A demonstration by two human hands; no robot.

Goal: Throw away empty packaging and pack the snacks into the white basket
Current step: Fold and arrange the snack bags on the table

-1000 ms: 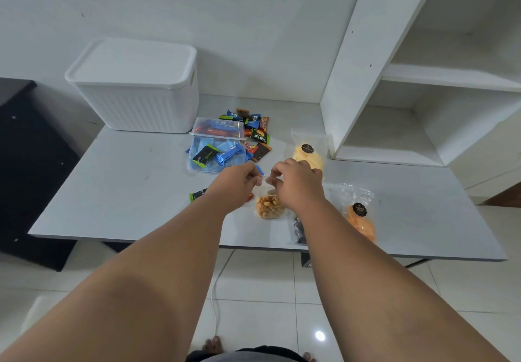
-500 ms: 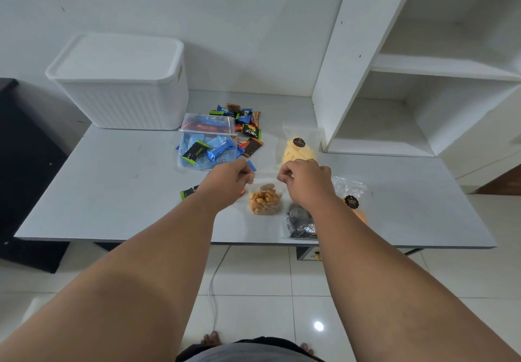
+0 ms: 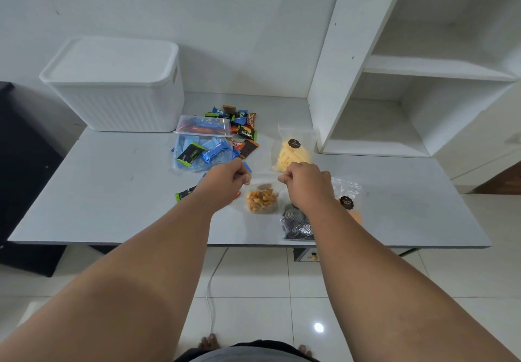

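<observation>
While the clear bag of orange-brown snack pieces (image 3: 262, 201) lies on the tabletop (image 3: 112, 192) near its front edge, both hands pinch its top: the left hand (image 3: 225, 182) grips the near-left corner of the film and the right hand (image 3: 306, 184) the right corner, fingers curled tight. I judge the step to be taking up this bag for packing. The white basket (image 3: 118, 88) stands well behind and left of the bag with its lid (image 3: 112, 60) on, so the next move calls for a lift and then a free hand to open it. Just right of the bag lie a dark swirl-patterned pack (image 3: 297, 226) and an orange bag (image 3: 349, 204); behind it, the yellow chips bag (image 3: 294, 150) and the wrapped bars (image 3: 225, 136). Compared with half a second ago, the hands sit slightly wider apart on the film.
</observation>
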